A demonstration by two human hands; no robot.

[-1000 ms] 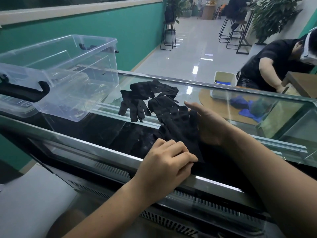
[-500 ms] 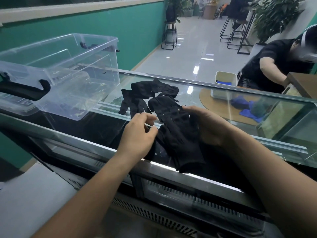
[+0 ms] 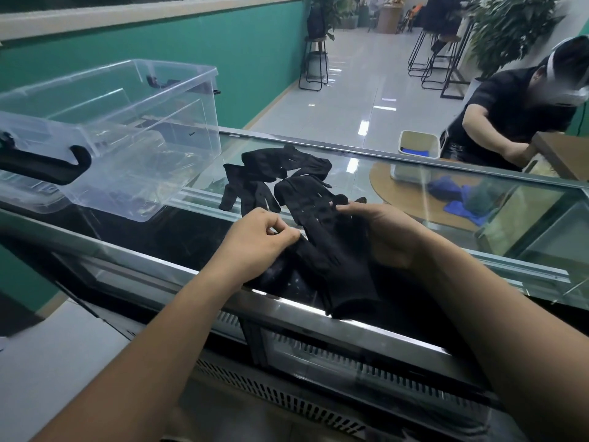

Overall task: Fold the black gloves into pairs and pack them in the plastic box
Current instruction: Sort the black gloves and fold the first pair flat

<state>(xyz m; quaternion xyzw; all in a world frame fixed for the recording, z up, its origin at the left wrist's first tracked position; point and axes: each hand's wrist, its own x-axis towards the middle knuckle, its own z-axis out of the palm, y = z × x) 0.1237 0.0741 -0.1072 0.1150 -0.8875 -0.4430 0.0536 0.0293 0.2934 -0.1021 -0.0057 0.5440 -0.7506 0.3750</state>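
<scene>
A glass-topped counter [image 3: 446, 193] with a metal frame spans the view, vent slots [image 3: 287, 406] running along its near face. Behind it stands a teal wall [image 3: 255, 59]. Beyond the glass, a person in a black shirt [image 3: 516, 113] leans over a wooden table [image 3: 564, 151]. A white bin [image 3: 417, 148] sits on a round wooden surface [image 3: 411, 199], with blue cloths [image 3: 459, 202] near it. Farther back, black bar stools [image 3: 430, 59] stand on the glossy tiled floor [image 3: 360, 90], beside leafy plants [image 3: 510, 27].
</scene>
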